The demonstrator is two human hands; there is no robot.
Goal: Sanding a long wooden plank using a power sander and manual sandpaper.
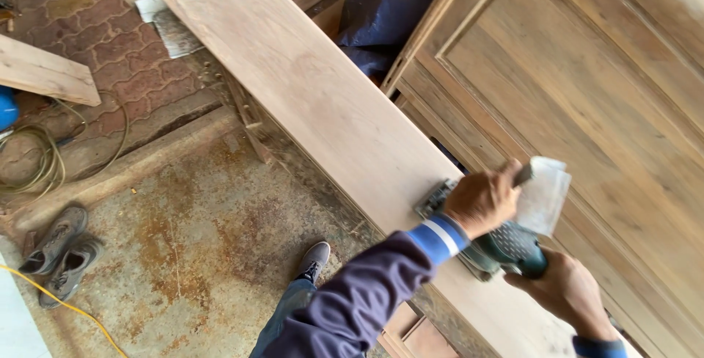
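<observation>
You're working over a big panelled wooden door lying on the right, with a long bare plank running diagonally beside it, raised above the stained concrete floor. You're running a green electric sander on the near end of the plank, close to its left edge. Your left hand is pressing down on the front of the sander, fingers curled closed over the top; a sheet of sandpaper is sticking out past it, whether pinched or just tucked under is hard to tell. Your right hand is wrapping shut around the rear grip.

To do this well, judging from the pose: keep the pad flat on the plank, not tipping off that near edge. Press evenly with both hands, go along the grain, let the tool do the cutting. Keep the loose sheet clear of the pad.

A pair of shoes and a coiled hose are lying on the floor, well apart.
</observation>
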